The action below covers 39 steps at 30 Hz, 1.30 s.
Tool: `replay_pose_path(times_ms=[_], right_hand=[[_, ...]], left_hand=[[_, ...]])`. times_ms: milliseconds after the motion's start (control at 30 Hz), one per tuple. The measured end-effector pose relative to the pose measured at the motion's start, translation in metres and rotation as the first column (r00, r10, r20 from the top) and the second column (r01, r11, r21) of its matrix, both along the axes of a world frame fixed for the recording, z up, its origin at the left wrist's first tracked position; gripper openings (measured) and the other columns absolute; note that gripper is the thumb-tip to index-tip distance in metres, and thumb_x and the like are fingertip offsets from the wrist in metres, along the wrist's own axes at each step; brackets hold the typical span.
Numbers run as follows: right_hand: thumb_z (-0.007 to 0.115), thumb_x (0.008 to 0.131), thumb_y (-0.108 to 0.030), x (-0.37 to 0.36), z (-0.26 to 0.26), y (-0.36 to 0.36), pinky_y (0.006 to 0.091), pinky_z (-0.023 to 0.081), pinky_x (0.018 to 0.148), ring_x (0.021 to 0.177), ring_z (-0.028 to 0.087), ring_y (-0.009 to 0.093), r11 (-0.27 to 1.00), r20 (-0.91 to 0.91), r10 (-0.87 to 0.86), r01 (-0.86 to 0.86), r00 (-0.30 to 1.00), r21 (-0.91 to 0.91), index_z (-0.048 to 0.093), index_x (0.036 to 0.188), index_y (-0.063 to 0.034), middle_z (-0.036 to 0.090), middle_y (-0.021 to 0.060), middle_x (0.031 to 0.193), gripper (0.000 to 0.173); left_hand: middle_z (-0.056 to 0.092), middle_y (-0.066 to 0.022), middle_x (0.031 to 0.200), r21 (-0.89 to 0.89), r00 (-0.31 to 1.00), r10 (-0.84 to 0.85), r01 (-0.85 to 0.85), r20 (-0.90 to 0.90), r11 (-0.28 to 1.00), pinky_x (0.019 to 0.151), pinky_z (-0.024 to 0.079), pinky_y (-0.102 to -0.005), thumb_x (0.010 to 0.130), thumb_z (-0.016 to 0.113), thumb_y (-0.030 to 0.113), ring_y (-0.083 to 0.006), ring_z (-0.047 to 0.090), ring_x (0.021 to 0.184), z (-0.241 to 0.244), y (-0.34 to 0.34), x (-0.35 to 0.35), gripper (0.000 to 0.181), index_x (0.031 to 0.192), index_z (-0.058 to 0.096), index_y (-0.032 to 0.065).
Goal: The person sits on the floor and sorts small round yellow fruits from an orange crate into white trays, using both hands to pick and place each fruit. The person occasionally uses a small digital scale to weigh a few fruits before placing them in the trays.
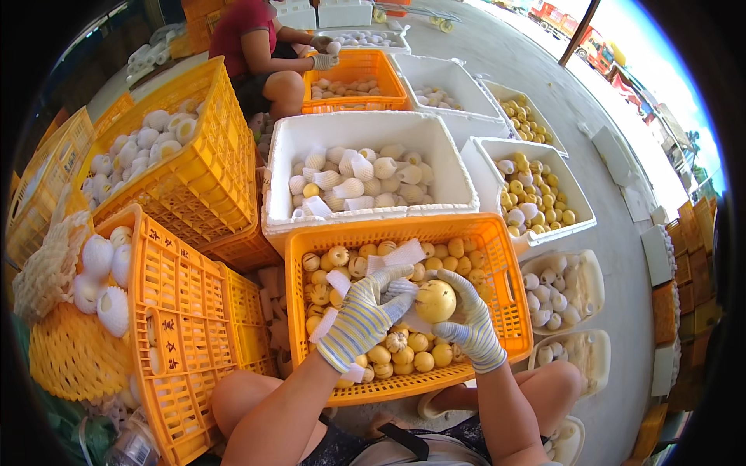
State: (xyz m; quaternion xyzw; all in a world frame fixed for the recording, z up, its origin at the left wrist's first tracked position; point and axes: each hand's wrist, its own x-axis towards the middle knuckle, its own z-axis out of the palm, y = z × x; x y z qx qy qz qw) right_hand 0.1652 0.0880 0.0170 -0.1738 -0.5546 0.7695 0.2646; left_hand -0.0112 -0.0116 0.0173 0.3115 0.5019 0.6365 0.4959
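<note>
My left hand (367,314), in a striped knit glove, holds a white foam net sleeve (400,288) between thumb and fingers. My right hand (471,320), gloved alike, grips a round yellow fruit (435,301) with dark specks, beside the sleeve. Both hands are above an orange plastic crate (513,291) of yellow fruit (423,361), some with dark stripes. More foam sleeves (402,256) lie loose on that fruit. Just beyond the crate stands a white foam box (373,218) with fruit in foam nets (349,188).
Yellow crates (175,198) of netted fruit are stacked at the left. Foam boxes (559,230) and plastic tubs (588,291) with fruit stand at the right. A person (250,46) sits beyond, gloved hands over another orange crate (355,105).
</note>
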Motion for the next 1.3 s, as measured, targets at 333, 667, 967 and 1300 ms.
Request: replay_pose_path(times_ms=[333,667,967,1300], right_hand=[[0.074,0.084,-0.024,0.004,-0.115,0.021,0.0409,0.052,0.095,0.115,0.055,0.028,0.727,0.046,-0.19,0.172,0.981,-0.665,0.046,0.133,0.0006,0.054,0.0161,0.127,0.061],[0.067,0.088,-0.037,0.048,-0.076,0.208,0.0451,0.048,0.105,0.127,0.049,0.036,0.609,0.069,-0.591,0.5,0.804,-0.615,0.031,0.142,0.0047,0.041,0.0268,0.14,0.078],[0.063,0.094,-0.023,0.012,0.007,0.187,0.0379,0.057,0.082,0.095,0.067,0.027,0.915,-0.071,-0.404,0.402,0.912,-0.044,0.052,0.128,0.0,0.066,0.0167,0.11,0.042],[0.063,0.096,-0.018,-0.037,-0.026,0.031,0.0268,0.049,0.091,0.101,0.06,0.011,1.0,0.169,-0.026,0.028,0.985,-0.009,0.055,0.132,-0.0006,0.065,0.004,0.112,0.041]], left_hand=[[0.065,-0.0129,0.116,-0.25,0.917,-0.114,0.017,-0.381,0.968,0.093,0.05,-0.0297,0.087,0.062,0.003,-0.0168,0.061,0.104,-0.005,0.004,0.006,0.045,0.131,0.055,-0.0025],[0.067,-0.0156,0.11,-0.226,0.917,-0.032,-0.065,-0.398,0.972,0.087,0.052,-0.0285,0.088,0.059,0.001,-0.0177,0.064,0.098,-0.002,0.005,-0.005,0.045,0.133,0.055,-0.0005],[0.062,-0.0119,0.116,-0.116,0.965,0.209,-0.228,-0.157,0.967,0.083,0.052,-0.0246,0.09,0.054,-0.004,-0.0135,0.061,0.099,-0.002,0.014,-0.008,0.044,0.134,0.05,-0.0054],[0.059,-0.0122,0.127,-0.091,0.988,0.052,-0.039,0.147,0.995,0.07,0.061,-0.0252,0.088,0.062,0.001,-0.017,0.061,0.109,0.002,0.007,-0.006,0.063,0.146,0.038,0.0034]])
